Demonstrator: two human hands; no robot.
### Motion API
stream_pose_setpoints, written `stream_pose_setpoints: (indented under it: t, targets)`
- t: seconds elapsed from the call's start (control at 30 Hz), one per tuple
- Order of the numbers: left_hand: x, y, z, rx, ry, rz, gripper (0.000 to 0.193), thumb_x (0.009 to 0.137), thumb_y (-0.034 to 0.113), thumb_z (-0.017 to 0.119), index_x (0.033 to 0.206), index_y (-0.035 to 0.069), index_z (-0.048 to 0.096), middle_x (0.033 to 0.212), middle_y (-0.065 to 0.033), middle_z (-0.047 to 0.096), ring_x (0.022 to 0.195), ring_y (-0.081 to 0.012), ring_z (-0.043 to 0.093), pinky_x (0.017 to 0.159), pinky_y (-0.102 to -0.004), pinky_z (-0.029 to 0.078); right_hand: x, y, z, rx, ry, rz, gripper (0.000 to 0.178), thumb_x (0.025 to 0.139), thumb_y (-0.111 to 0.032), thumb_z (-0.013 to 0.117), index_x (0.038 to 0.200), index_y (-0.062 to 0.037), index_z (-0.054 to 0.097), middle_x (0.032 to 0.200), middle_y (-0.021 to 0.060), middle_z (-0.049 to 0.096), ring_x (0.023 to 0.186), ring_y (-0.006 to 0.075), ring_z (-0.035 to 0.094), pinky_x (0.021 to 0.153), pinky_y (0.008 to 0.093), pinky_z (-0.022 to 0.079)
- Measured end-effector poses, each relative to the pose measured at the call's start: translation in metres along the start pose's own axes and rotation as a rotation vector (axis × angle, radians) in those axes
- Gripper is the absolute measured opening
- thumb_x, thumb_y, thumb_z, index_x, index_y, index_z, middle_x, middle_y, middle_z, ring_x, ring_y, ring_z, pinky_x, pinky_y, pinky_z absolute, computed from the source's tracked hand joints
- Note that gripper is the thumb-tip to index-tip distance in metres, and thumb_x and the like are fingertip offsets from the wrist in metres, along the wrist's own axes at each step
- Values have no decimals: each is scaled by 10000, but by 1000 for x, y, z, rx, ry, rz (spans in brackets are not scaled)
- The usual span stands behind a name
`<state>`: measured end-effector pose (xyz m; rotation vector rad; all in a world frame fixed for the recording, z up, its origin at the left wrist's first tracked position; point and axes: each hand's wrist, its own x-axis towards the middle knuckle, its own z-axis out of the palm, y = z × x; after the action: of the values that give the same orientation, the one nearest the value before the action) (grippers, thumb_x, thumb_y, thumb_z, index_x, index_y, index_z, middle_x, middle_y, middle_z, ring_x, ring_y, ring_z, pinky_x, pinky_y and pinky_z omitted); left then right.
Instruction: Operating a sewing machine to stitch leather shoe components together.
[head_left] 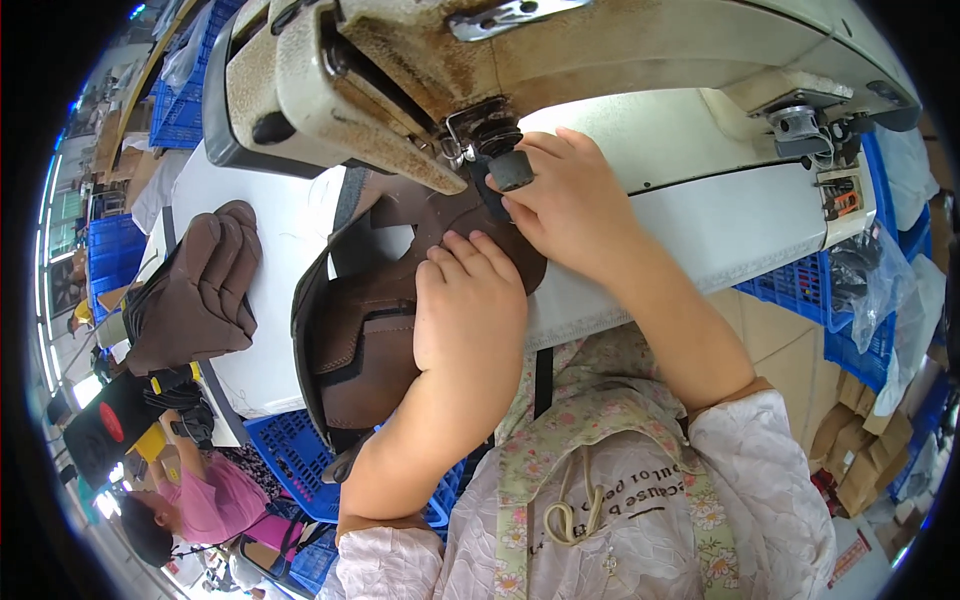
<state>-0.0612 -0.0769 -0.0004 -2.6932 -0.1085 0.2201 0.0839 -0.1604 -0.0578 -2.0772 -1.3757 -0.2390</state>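
Note:
A brown leather shoe upper (pixel 372 345) with a dark lining lies under the head of a sewing machine (pixel 400 110). My left hand (pixel 470 295) rests on the leather with its fingers laid flat and close together, pressing on it. Beside the needle area my right hand (pixel 570 205) is at the far right edge of the leather, fingers stretched forward and thumb pointing left. A dark round knob (pixel 511 171) of the machine hides part of its fingers. The needle itself cannot be made out.
Several brown leather pieces (pixel 205 280) stand stacked on the white table (pixel 275 340) to the left. A blue crate (pixel 290 450) sits below the table edge; another blue crate (pixel 800 290) with plastic bags is at right. A person in pink (pixel 215 495) works at lower left.

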Motion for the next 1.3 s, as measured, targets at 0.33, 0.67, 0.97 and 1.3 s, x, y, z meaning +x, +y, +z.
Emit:
stream_pose_setpoints:
  t: [0.33,0.67,0.97,1.3]
  targets:
    - [1,12,-1,13,19,-86,393,837,112,609,1186,-67,636,1160,-250,688,1026,-338,689,843,-389,516,4,2,-6,99,-98,22,101,779,-104,705,877,-107,727,1115,21,685,1142,204,600,1003,443,436]
    - [4,10,-10,-22,-67,-53,424,855,115,603,1234,-73,622,1199,-268,672,1065,-368,671,887,-402,510,7,1,-14,42,-126,16,61,769,-116,718,791,-59,722,1126,63,685,1134,238,599,1009,449,442]
    - [4,13,-11,-38,-110,-78,435,878,132,567,1261,-71,612,1229,-270,660,1096,-368,661,907,-411,502,6,-3,-12,40,-46,-4,84,749,-118,734,785,-42,725,1038,74,678,1096,263,603,974,451,458]
    - [5,9,-15,-7,-121,-66,431,893,141,558,1267,-67,609,1237,-261,660,1115,-369,652,931,-409,485,9,0,-12,64,-70,-6,84,755,-119,732,778,-40,717,1028,72,678,1097,258,600,975,449,455]
